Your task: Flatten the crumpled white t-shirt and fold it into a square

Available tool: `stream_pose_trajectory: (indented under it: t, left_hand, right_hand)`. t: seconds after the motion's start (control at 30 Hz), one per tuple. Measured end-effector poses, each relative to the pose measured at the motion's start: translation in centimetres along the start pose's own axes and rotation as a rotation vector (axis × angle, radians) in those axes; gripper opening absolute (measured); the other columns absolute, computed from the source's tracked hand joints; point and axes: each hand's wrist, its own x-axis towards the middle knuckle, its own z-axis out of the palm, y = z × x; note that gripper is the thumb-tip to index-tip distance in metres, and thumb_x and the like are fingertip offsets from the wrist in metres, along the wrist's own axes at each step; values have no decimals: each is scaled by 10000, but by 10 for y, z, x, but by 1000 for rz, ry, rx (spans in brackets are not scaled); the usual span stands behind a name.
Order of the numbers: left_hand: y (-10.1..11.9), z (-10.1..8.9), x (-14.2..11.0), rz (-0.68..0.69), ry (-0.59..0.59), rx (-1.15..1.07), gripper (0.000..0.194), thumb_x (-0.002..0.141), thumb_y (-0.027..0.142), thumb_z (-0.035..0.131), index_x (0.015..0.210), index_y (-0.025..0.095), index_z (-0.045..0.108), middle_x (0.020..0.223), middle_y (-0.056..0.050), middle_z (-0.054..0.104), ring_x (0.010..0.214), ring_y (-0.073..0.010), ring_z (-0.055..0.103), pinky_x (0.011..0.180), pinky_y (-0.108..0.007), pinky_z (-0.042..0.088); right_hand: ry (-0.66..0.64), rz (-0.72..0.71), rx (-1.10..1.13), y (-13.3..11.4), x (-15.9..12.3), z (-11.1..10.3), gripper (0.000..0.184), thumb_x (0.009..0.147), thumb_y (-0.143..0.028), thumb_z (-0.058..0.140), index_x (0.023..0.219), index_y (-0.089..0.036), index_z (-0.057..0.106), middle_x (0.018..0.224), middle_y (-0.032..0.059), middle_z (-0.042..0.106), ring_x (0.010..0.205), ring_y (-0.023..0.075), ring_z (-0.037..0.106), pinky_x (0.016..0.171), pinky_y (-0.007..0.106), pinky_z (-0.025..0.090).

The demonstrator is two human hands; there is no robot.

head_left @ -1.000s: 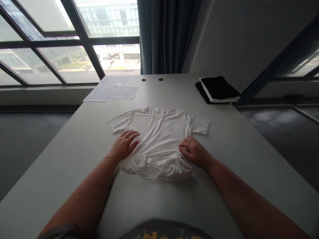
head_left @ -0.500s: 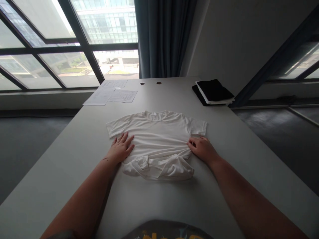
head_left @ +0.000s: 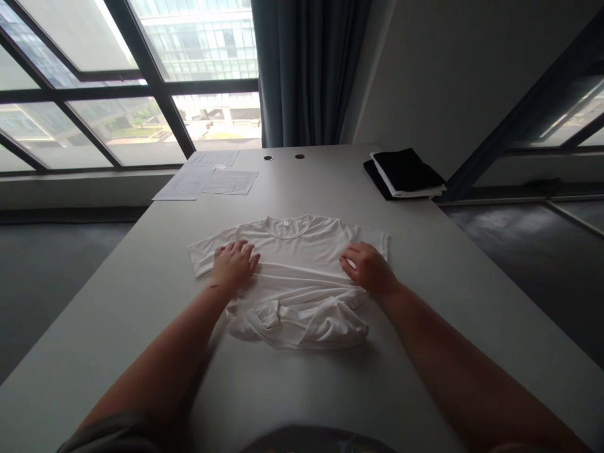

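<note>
A white T-shirt [head_left: 292, 251] lies on the table, its collar pointing away from me and its sleeves spread to both sides. The lower part is bunched in loose folds [head_left: 302, 324] on the side nearest me. My left hand [head_left: 233, 264] is over the shirt's left side by the sleeve, fingers apart and slightly bent. Over the right side of the chest, near the other sleeve, is my right hand [head_left: 365, 264]. Its fingers are bent, with a gap between thumb and forefinger through which white cloth shows. Neither hand visibly grips the fabric.
The shirt is on a light-coloured table [head_left: 302, 390]. Sheets of paper [head_left: 202, 179] lie at the back left, and folded black and white items [head_left: 406, 173] are stacked at the back right. Two round cable holes [head_left: 267, 158] are near the far edge. A curtain [head_left: 306, 75] hangs beyond.
My right hand has left the shirt's right edge and moved inward and away from me over the chest. My left hand has shifted slightly inward. The collar has come a little nearer.
</note>
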Motion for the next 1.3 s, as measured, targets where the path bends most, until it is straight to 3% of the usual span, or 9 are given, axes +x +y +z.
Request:
stream_pose_trajectory:
  t: [0.13, 0.27, 0.5, 0.73, 0.87, 0.97, 1.07, 1.2, 1.3]
  left_hand:
    - [20, 17, 61, -51, -132, -2, 548, 1036, 463, 395, 1505, 230, 558, 1634, -161, 433, 1493, -364, 382, 1223, -594, 212]
    - [18, 39, 100, -181, -306, -78, 645, 1021, 585, 350, 1618, 345, 394, 1733, -104, 244, 1571, -425, 221, 1215, -685, 153]
    - [0, 68, 132, -248, -243, -55, 703, 978, 702, 260, 1631, 447, 305, 1762, -29, 142, 1601, -441, 92, 1206, -763, 17]
    - [-6, 79, 171, -246, -210, -81, 861, 961, 697, 276, 1696, 285, 96, 1763, -60, 125, 1613, -382, 82, 1271, -661, 41]
    - [-11, 81, 185, -201, -239, -66, 804, 960, 719, 257, 1676, 357, 203, 1766, -46, 114, 1610, -409, 74, 1249, -700, 23]
    - [-12, 82, 191, -232, -240, -62, 788, 951, 746, 246, 1660, 403, 240, 1767, -32, 104, 1607, -427, 64, 1228, -735, 11]
    - [-13, 83, 192, -269, -240, -64, 791, 945, 756, 250, 1657, 412, 242, 1767, -29, 101, 1607, -431, 51, 1215, -754, 2]
    - [-13, 84, 192, -261, -227, -69, 785, 946, 746, 262, 1656, 410, 251, 1765, -26, 119, 1607, -428, 62, 1217, -749, 1]
    - [-9, 78, 189, -218, -221, -91, 775, 957, 717, 285, 1657, 385, 267, 1761, -34, 145, 1609, -410, 84, 1236, -720, 33]
  right_hand:
    - [-90, 62, -91, 5, 59, 29, 423, 982, -336, 556, 1334, -147, 695, 1396, 189, 623, 1279, 326, 548, 1136, 445, 397]
    - [-250, 270, -141, 28, 86, 58, 612, 1032, -498, 467, 1584, -233, 472, 1668, 162, 372, 1514, 385, 335, 1225, 608, 253]
    - [-353, 472, -161, 77, 109, 74, 710, 1028, -688, 249, 1667, -378, 238, 1762, 59, 131, 1587, 418, 149, 1241, 673, 130]
    - [-348, 449, -142, 101, 140, 80, 703, 1029, -675, 262, 1665, -376, 251, 1762, 49, 133, 1591, 408, 144, 1246, 669, 130]
    - [-343, 406, -103, 115, 152, 82, 671, 1042, -638, 286, 1658, -372, 282, 1757, 47, 159, 1594, 393, 155, 1252, 659, 127]
    - [-264, 381, -74, 126, 149, 79, 638, 1063, -552, 281, 1632, -281, 382, 1745, 94, 198, 1580, 345, 236, 1268, 568, 192]
    - [-206, 480, -92, 137, 128, 71, 649, 1066, -522, 271, 1637, -231, 370, 1743, 136, 186, 1570, 324, 270, 1263, 538, 234]
    - [-371, 641, -147, 157, 91, 60, 697, 1049, -597, 260, 1674, -290, 258, 1761, 81, 130, 1600, 346, 171, 1276, 596, 151]
    - [-368, 692, -185, 166, 77, 58, 702, 1048, -608, 211, 1684, -311, 206, 1768, 64, 87, 1605, 342, 145, 1274, 619, 122]
